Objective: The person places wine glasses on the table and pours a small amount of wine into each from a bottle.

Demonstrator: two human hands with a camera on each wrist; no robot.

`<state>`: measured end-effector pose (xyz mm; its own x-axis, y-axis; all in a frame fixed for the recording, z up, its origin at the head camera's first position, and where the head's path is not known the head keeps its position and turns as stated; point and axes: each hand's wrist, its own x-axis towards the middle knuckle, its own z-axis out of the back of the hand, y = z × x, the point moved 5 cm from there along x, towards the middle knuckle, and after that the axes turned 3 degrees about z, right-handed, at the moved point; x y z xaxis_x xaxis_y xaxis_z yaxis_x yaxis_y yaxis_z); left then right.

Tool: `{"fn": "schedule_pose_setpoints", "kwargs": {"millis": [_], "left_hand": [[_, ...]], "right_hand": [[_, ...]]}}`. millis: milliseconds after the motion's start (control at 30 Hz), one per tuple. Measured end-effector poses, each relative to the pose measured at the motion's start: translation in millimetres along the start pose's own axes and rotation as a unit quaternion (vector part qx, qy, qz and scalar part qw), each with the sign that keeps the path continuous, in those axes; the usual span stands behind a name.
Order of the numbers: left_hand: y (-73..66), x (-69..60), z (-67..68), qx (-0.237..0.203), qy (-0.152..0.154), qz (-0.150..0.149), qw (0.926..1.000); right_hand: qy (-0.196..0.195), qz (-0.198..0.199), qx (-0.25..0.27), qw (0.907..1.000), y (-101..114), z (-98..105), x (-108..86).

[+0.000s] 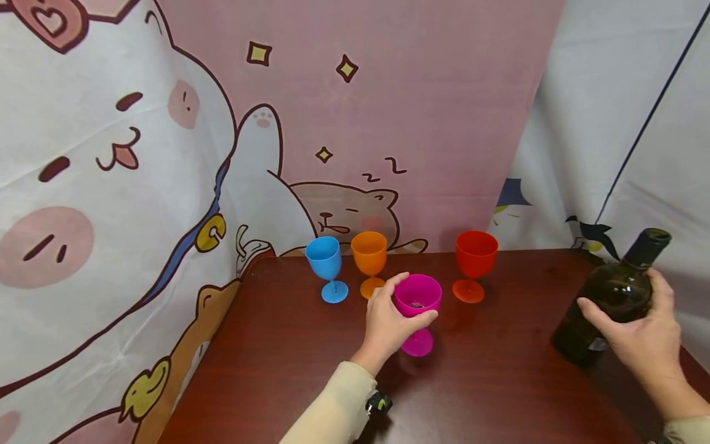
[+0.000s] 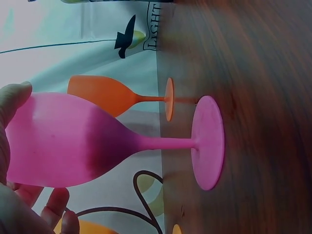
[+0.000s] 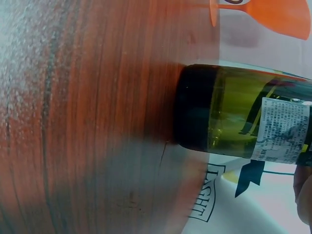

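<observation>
In the head view my left hand (image 1: 388, 317) grips the bowl of a magenta goblet (image 1: 420, 290), thumb on the near side and fingers round the far side. Something small and dark shows inside its bowl. The left wrist view shows the goblet's stem and round foot (image 2: 208, 143) upright at the tabletop. To the right, my right hand (image 1: 646, 333) holds a dark green wine bottle (image 1: 610, 293) round its body, neck up. Its base (image 3: 195, 107) is at the table in the right wrist view, with a printed label (image 3: 282, 129) on the side.
Behind the magenta goblet stand a blue goblet (image 1: 324, 259), an orange goblet (image 1: 368, 253) and a red goblet (image 1: 476, 254) on the brown wooden table (image 1: 499, 382). A cartoon-printed cloth (image 1: 444, 123) hangs behind the table and along its left side.
</observation>
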<state>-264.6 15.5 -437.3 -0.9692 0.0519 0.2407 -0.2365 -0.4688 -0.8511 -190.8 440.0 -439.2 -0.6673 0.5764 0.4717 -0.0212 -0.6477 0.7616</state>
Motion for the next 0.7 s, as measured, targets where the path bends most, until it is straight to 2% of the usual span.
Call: {"fn": "schedule_pose_setpoints", "kwargs": {"millis": [167,300,467,700], "left_hand": [[-5.1,6.9,-5.5,0.000,0.013,0.002,0.9999],[-11.3,17.6,-11.6,0.003,0.015,-0.004,0.9999],[-20.7,37.0,-19.1,-0.005,0.003,-0.006,1.0000],[-25.0,67.2,-27.6,-0.026,-0.019,0.022,0.9992]], "right_hand": [[-0.013,0.000,0.009,0.9999,-3.2,0.4,-0.8],[-0.011,-0.009,0.014,0.9998,-5.5,0.2,-1.4],[-0.011,-0.010,0.031,0.9994,-5.3,-1.8,-1.5],[-0.023,0.007,0.035,0.9991,-0.3,-2.8,-2.3]]}}
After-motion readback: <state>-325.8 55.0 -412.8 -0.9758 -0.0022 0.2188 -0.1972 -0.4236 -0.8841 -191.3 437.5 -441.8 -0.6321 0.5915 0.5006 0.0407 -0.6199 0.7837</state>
